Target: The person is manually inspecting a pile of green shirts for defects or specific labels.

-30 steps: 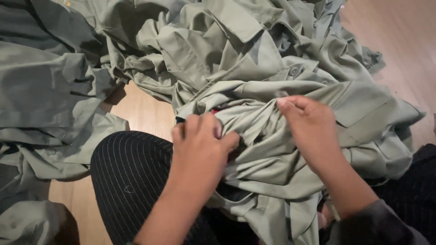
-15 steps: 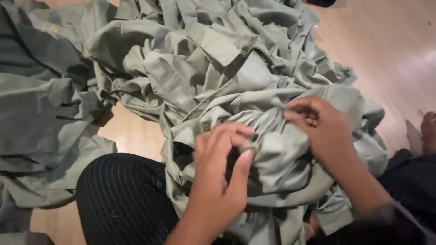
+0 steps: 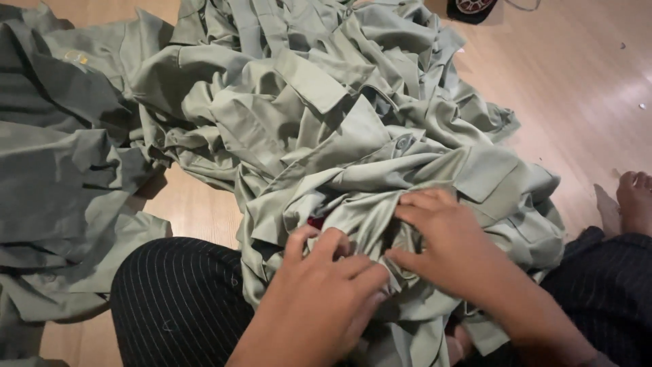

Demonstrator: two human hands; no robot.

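A second pile of grey-green garments point(image 3: 54, 170) is lying on the wooden floor point(image 3: 577, 88) to my left. My pinstriped trouser leg point(image 3: 176, 299) is showing below, a bare foot point(image 3: 635, 200) is resting at right, and a dark object point(image 3: 472, 8) is sitting at the top edge.

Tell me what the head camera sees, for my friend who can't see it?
Two bare hands, left hand and right hand, press into a crumpled grey-green garment atop a big pile of similar clothes on a wooden floor.
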